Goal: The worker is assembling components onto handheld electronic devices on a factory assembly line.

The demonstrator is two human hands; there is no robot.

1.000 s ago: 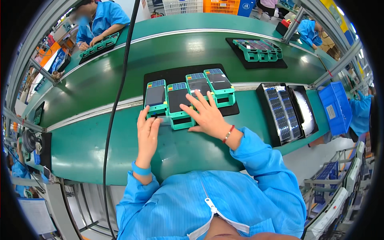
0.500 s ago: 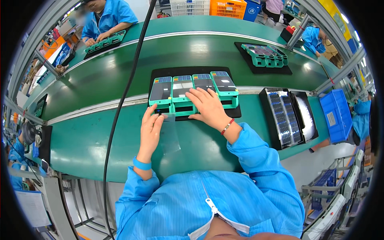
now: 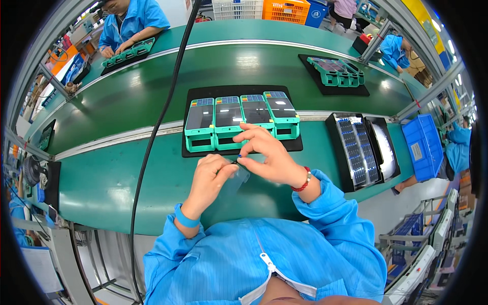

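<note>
My left hand [image 3: 206, 179] is closed, holding a clear plastic film [image 3: 235, 184] that hangs over the near green bench. Close beside it, the thumb and forefinger of my right hand [image 3: 269, 158] pinch a small dark-blue tab [image 3: 239, 156] near the film's upper edge; whether the two are joined I cannot tell. Just beyond both hands, several handheld terminals [image 3: 227, 113] with dark screens and coloured keypads stand side by side in green frames [image 3: 201, 140]. They rest on a black mat [image 3: 190, 94], and my right fingers hide part of one frame.
At right stand a black tray [image 3: 358, 150] of dark-blue strips and a blue bin [image 3: 423, 146]. A black cable [image 3: 157, 122] crosses the view left of my hands. Across the conveyor [image 3: 244, 63] a co-worker [image 3: 133, 25] handles green frames; another framed set [image 3: 335, 72] lies far right.
Both hands have drawn back from the terminals and come together, the left moving right with the film. My right hand has left the terminals and now pinches the dark-blue tab.
</note>
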